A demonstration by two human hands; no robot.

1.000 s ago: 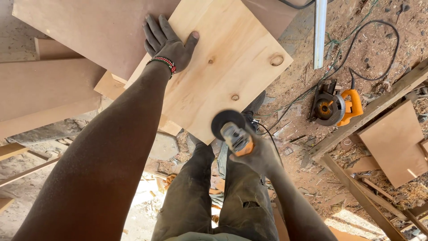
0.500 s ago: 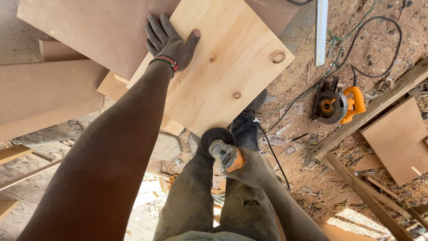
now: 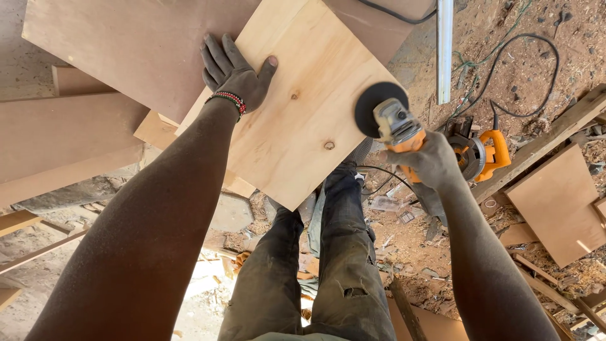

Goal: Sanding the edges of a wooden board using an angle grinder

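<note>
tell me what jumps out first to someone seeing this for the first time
The pale pine board fills the upper middle, with the left hand pressed flat on its left edge. At the board's right corner the right hand grips an orange angle grinder, its dark disc at the edge of the wood. Just behind that hand, an orange circular saw lies on the sawdust-strewn ground, its black cable looping away.

Not really seeing any proper signs, labels or screens here. Only thing close is a small crumpled clear wrapper [image 3: 383, 203] that's lying on the sawdust-covered ground, sitting just right of the trouser leg, near a black cable.
</note>
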